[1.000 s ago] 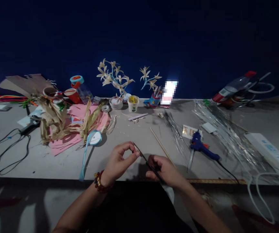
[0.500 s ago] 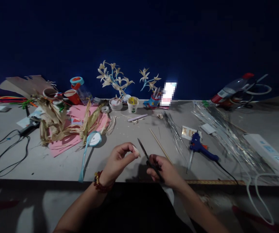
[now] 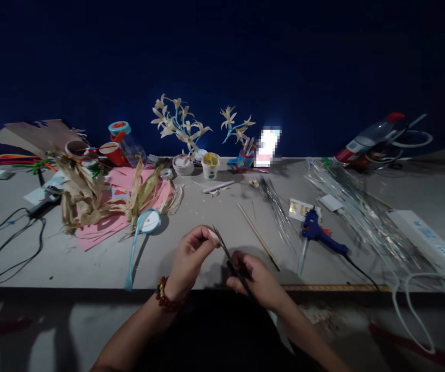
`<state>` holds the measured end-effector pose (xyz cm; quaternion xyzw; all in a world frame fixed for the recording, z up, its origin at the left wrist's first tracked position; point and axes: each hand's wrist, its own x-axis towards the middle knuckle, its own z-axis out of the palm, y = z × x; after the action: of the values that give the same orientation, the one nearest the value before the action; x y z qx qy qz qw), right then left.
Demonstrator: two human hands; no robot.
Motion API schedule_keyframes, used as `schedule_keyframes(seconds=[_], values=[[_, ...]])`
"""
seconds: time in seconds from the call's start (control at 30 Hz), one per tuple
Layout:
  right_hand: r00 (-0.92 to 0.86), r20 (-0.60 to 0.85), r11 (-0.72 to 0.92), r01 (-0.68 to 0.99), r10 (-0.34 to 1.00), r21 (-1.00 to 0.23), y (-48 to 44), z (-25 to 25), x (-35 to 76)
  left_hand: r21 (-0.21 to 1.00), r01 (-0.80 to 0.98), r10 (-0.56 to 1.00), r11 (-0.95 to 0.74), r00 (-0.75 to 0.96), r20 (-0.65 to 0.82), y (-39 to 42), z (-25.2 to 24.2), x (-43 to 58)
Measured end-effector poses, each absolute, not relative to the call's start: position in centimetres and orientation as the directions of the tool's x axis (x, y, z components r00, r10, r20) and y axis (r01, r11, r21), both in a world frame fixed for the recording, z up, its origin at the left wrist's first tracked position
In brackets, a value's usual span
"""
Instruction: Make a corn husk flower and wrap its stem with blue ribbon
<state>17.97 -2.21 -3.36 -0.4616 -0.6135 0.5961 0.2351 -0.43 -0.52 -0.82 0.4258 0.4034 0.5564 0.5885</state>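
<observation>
Pinching left hand [image 3: 190, 254]: thumb and fingertips pressed together on a pale scrap [image 3: 213, 236]; a bead bracelet [image 3: 163, 295] circles the wrist.
Right hand [image 3: 256, 279]: wrapped round the handles of the dark scissors [image 3: 224, 248], whose tips point up and away from the body.
Scrap: over the near part of the table [image 3: 90, 271], in the left fingertips, right beside the blades; from where I stand I can't tell whether they touch it.
Cup [image 3: 211, 171]: white, by the back edge, green mark on its front, something yellow [image 3: 209, 159] inside; any words there are too small for me to read.
Bottle [image 3: 373, 137]: tilted at the far right, red cap, red-and-white label [image 3: 352, 152], its lettering blurred.
Screen [image 3: 267, 147]: glowing at the back, scrambled into blocks, unreadable.
Blue pot [image 3: 241, 164]: next to the screen, bearing a small yellow mark I can't make out.
Card [image 3: 302, 210]: gold patches on white, just beside the glue gun [image 3: 315, 230].
Power strip [image 3: 424, 235]: white, with pale blue panels.
Flowers [image 3: 168, 130]: pale petals on blue stems, near the cup.
</observation>
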Motion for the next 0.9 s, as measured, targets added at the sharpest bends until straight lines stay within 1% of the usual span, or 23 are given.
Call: schedule_keyframes(seconds=[0.17, 0.37, 0.47, 0.9], values=[[-0.446, -0.288, -0.176, 0.276, 0.847, -0.945, -2.45, -3.18, 17.58, 0.961, -0.276, 1.000, -0.012, 0.021, 0.019, -0.91, -0.61, -0.41], [-0.420, -0.274, -0.159, 0.288, 0.865, -0.944, -2.52, -2.96, 17.45, 0.961, -0.274, 0.999, -0.031, 0.031, 0.041, -1.06, -0.59, -0.32], [-0.425, -0.274, -0.171, 0.264, 0.863, -0.949, -2.58, -2.87, 17.40, 0.959, -0.282, 0.998, -0.040, 0.033, 0.051, -1.04, -0.60, -0.26], [-0.429, -0.299, -0.229, 0.208, 0.852, -0.951, -2.59, -3.27, 17.41, 0.953, -0.303, 1.000, -0.010, 0.024, 0.018, -0.73, -0.71, -0.10]])
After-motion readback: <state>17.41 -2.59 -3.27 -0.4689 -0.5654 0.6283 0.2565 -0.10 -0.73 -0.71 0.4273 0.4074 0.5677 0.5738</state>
